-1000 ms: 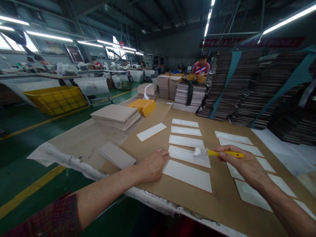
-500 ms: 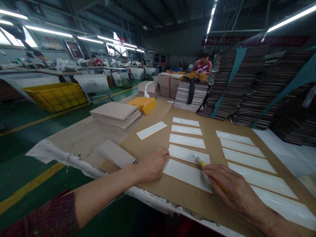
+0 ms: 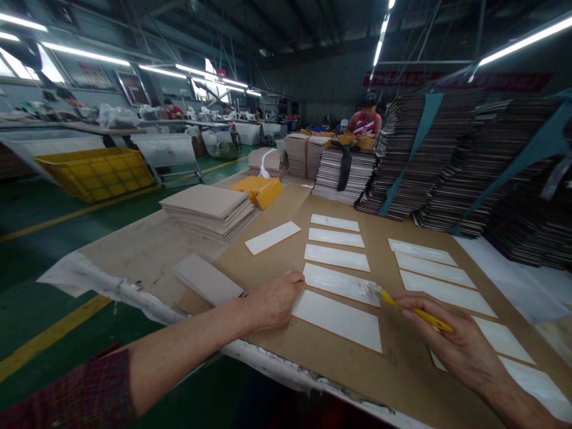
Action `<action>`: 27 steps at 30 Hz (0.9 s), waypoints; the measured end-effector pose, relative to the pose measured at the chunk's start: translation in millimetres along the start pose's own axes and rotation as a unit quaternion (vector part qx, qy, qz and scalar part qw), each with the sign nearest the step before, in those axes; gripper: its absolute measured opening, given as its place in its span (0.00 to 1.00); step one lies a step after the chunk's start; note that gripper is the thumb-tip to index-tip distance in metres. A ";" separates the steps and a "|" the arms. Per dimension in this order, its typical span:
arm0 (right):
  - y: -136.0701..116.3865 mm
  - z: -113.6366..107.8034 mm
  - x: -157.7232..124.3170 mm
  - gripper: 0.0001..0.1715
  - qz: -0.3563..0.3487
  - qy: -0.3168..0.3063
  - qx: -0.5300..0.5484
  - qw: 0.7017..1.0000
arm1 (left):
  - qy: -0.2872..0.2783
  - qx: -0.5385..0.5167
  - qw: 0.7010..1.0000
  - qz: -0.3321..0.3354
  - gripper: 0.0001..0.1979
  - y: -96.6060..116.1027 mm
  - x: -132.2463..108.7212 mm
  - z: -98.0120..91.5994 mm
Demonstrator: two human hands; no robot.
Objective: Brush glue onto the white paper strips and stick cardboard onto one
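Observation:
My right hand (image 3: 451, 339) is closed round a yellow-handled brush (image 3: 404, 307). Its white bristles touch the right end of a glossy white strip (image 3: 340, 284) in the left column. My left hand (image 3: 274, 300) rests with fingers curled on the brown board (image 3: 393, 363), its fingertips pressing the left ends of that strip and of the nearest white strip (image 3: 338, 320). More white strips (image 3: 336, 257) lie in rows beyond, and a second column of wet strips (image 3: 440, 282) lies to the right.
A loose white strip (image 3: 272, 237), a grey card stack (image 3: 209, 210) and a small grey card pile (image 3: 206, 279) lie to the left. Yellow packets (image 3: 258, 190) and tall dark card stacks (image 3: 451, 161) stand behind. A seated person (image 3: 363, 122) works beyond. A yellow crate (image 3: 93, 173) sits on the floor at left.
My right hand swept the brush from the strip's right end down toward me, then out to the right again. The left hand stayed put.

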State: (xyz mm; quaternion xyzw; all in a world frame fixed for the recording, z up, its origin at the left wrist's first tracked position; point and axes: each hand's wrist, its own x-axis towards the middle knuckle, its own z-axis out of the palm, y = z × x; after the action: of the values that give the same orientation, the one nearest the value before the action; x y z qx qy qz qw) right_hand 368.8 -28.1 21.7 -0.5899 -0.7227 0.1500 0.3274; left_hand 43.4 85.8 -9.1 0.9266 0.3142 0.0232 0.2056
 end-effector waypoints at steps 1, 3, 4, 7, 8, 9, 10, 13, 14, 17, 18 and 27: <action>-0.4 3.2 0.4 0.13 -0.006 -0.004 0.005 1.000 | 0.001 0.002 1.000 -0.002 0.23 -0.4 -0.1 0.6; -3.0 12.2 3.5 0.11 -0.035 -0.008 0.011 0.999 | 0.005 0.009 1.000 -0.005 0.22 -1.3 -0.3 2.0; -4.7 17.5 6.3 0.11 -0.051 -0.009 0.012 0.999 | 0.009 0.013 1.000 -0.003 0.22 -1.7 -0.4 2.7; -10.9 34.2 19.5 0.11 -0.089 -0.016 0.018 0.996 | 0.016 0.021 1.000 0.003 0.21 -2.6 -0.5 4.6; -13.3 39.8 25.0 0.11 -0.100 -0.021 0.023 0.995 | 0.018 0.022 1.000 0.005 0.21 -2.9 -0.5 5.3; -15.9 45.3 30.8 0.11 -0.111 -0.024 0.030 0.993 | 0.019 0.022 1.000 0.005 0.22 -3.2 -0.5 5.9; -18.6 50.7 36.7 0.10 -0.122 -0.027 0.035 0.992 | 0.019 0.022 1.000 0.005 0.22 -3.5 -0.4 6.4; -26.6 65.9 52.7 0.10 -0.147 -0.030 0.049 0.987 | 0.010 0.023 1.000 0.004 0.23 -4.2 0.1 7.4; -28.6 70.3 57.0 0.10 -0.152 -0.032 0.053 0.986 | 0.008 0.023 1.000 0.007 0.24 -4.2 0.2 7.4; -32.0 78.3 65.9 0.10 -0.162 -0.044 0.075 0.983 | 0.018 0.017 1.000 0.018 0.27 -3.8 0.1 6.5; -32.2 78.5 67.6 0.10 -0.162 -0.050 0.086 0.982 | 0.022 0.015 0.999 0.022 0.27 -3.5 -0.1 6.0; -23.5 40.8 62.7 0.15 -0.012 -0.118 0.161 0.980 | 0.029 0.004 0.999 0.023 0.26 -8.5 -1.6 11.2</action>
State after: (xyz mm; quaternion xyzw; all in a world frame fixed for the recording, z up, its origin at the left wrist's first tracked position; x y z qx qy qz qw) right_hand 318.9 32.3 24.3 -0.4983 -0.7300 0.3293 0.3321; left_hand 39.2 86.8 -22.6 0.9332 0.2988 0.0535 0.1925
